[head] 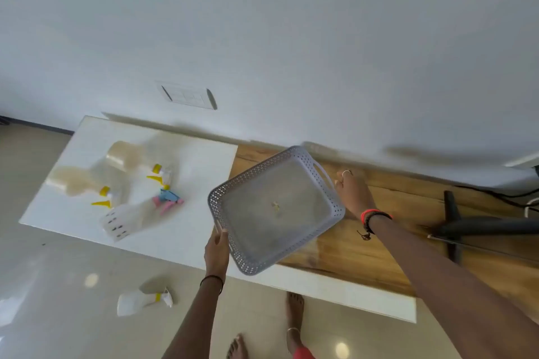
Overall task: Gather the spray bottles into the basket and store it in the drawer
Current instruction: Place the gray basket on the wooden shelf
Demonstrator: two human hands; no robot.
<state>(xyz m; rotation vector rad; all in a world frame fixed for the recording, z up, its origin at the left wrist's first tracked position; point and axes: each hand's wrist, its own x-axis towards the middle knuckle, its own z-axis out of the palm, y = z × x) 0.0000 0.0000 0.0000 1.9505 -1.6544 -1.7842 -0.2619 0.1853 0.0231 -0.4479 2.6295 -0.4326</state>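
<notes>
A grey perforated basket [221,192] is empty and held tilted above the table where white top meets wood. My left hand [216,251] grips its near handle, and my right hand [351,192] holds its far right end. Three spray bottles lie on the white part: two with yellow triggers [78,182] [128,154] and one with a pink and blue trigger [128,220]. Another yellow-nozzle spray bottle [140,302] lies on the floor below the table's front edge.
The long low table [379,242] runs along a white wall with a switch plate [186,95]. A black stand [455,227] and cables sit on its wooden right part. My bare feet [294,318] stand on the glossy tiled floor.
</notes>
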